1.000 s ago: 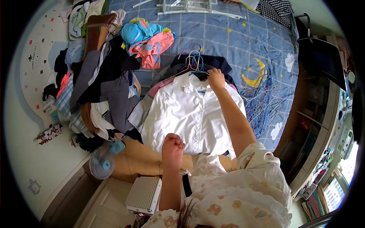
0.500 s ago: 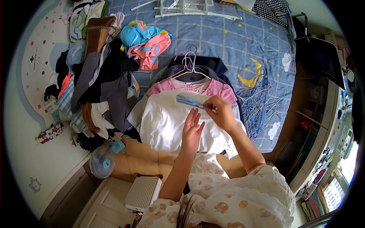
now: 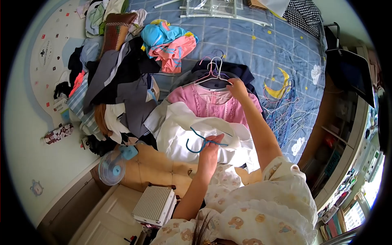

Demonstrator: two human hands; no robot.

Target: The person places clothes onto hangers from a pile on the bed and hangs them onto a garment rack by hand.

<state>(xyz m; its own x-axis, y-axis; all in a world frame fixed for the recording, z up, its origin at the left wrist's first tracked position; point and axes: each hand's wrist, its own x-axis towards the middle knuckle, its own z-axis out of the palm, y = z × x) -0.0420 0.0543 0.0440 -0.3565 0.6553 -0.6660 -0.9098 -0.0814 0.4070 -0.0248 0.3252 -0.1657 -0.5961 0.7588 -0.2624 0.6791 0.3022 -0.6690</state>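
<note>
My left hand [image 3: 209, 154] is closed around a blue hanger [image 3: 197, 131], its hook pointing left, above a white garment [image 3: 179, 136]. Farther up, the fingers of my right hand [image 3: 239, 89] pinch the right end of a white hanger [image 3: 218, 73]. That hanger lies at the neckline of a pink ruffled top [image 3: 196, 101]. The white garment covers the lower part of the pink top, its upper edge folded down. Beneath them, dark clothes [image 3: 241, 73] stick out with more hanger hooks at the top.
A heap of clothes [image 3: 122, 87] fills the bed's left side, with a blue and coral bundle [image 3: 173, 45] beside it. Tangled hangers [image 3: 286, 116] lie on the right. A fan [image 3: 112, 169] and a white ribbed case [image 3: 153, 206] stand near the bed's front edge.
The blue hanger has passed from my right hand to my left. My right hand has moved up to the white hanger. The white garment's upper edge has come down, baring more pink top.
</note>
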